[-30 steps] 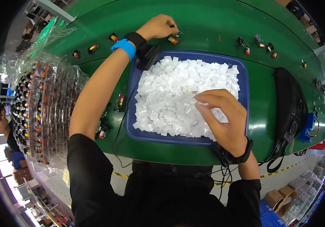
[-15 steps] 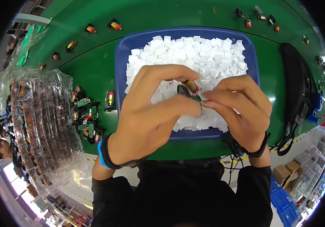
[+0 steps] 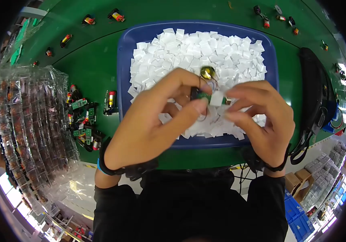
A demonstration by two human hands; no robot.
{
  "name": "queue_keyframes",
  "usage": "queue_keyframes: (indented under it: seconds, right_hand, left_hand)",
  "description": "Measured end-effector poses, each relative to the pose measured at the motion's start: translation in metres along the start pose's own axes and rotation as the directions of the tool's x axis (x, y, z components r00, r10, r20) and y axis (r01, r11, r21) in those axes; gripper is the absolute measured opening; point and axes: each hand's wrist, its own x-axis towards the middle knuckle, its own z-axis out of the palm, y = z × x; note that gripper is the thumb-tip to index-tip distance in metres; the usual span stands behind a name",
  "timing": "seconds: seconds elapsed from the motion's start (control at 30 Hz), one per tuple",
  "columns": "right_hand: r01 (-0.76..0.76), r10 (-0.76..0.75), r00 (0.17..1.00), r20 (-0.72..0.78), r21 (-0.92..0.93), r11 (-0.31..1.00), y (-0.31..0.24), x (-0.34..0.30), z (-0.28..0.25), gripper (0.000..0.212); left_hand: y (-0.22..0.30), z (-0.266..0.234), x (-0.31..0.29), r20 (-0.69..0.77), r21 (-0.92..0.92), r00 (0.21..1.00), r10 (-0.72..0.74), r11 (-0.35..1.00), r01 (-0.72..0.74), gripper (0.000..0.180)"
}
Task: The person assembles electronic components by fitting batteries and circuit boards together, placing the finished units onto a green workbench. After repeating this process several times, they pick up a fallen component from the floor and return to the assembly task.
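Note:
My left hand pinches a small green circuit board with a black part at its left end, between thumb and forefinger. A shiny yellowish cylinder hangs on thin wires beyond the fingertips. Across the board's right part lies a white square piece. My right hand is just right of it, thumb and fingers apart and somewhat blurred; I see nothing gripped in it. Both hands are above a blue tray heaped with white square pieces.
Clear plastic-wrapped stacked trays stand on the left, beside a cluster of circuit boards with red-yellow cylinders. More such cylinders lie along the green table's far side. A black bag-like case with straps sits at right.
My right fingers have parted and drawn slightly off the board, where the white square now shows. The cylinder has swung to the far side of my left fingertips. The view has shifted slightly.

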Motion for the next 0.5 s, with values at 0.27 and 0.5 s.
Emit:
queue_keyframes:
  seconds: [0.27,0.5]
  right_hand:
    - [-0.327,0.319,0.945,0.074,0.262,0.908,0.001,-0.006,0.006,0.018]
    - [-0.126,0.124,0.992,0.022,0.159,0.979,0.003,-0.006,0.017,0.018]
  left_hand:
    - [-0.021,0.017,-0.002,-0.090,0.390,0.953,0.291,0.891,-0.235,0.020]
    - [-0.029,0.022,0.001,-0.204,0.475,0.902,0.380,0.844,-0.248,0.021]
